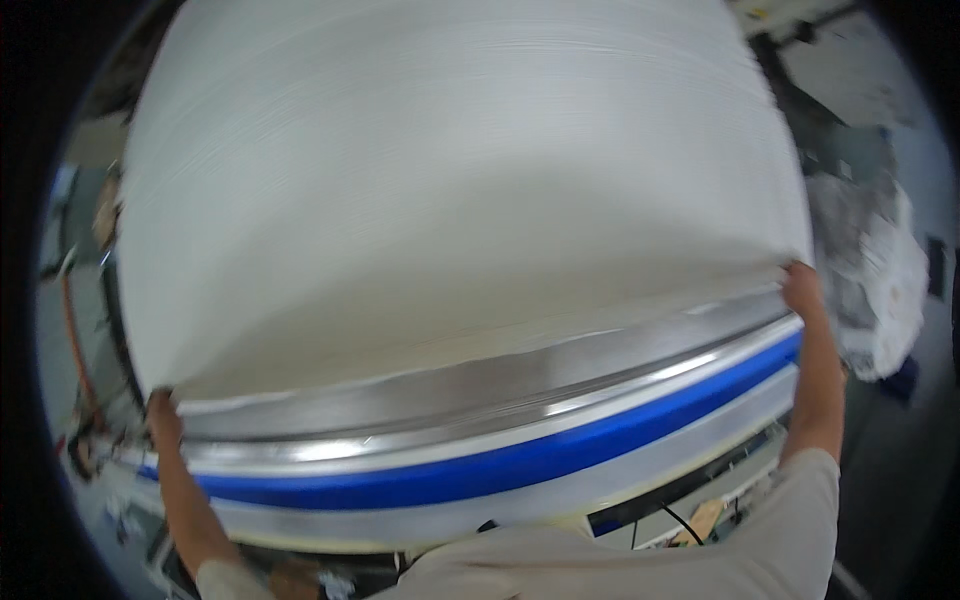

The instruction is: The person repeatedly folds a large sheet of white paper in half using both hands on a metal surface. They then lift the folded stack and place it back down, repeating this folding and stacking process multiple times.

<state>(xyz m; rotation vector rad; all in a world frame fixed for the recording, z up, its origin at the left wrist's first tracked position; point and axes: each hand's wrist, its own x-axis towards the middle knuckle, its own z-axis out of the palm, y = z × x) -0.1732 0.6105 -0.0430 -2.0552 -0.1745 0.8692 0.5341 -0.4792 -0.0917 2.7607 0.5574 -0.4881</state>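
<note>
A wide white fabric sheet [440, 200] spreads away from me, with faint creases toward its far part and sides. My left hand [163, 410] is closed on its near left corner. At the near right corner my right hand [799, 287] grips the same sheet, farther forward than the left. Both arms are stretched wide apart. The sheet's near edge runs slanting between my hands, slightly wavy. Just below that edge lies a smooth grey metal surface [490, 378]. My fingertips are small and partly hidden by the hands.
A shiny metal rail [480, 428] and a blue band [480, 475] run along the machine's near side, close to my body. A bundle in clear and white plastic [880, 270] stands at the right. An orange pole-like thing [77, 340] is at the left.
</note>
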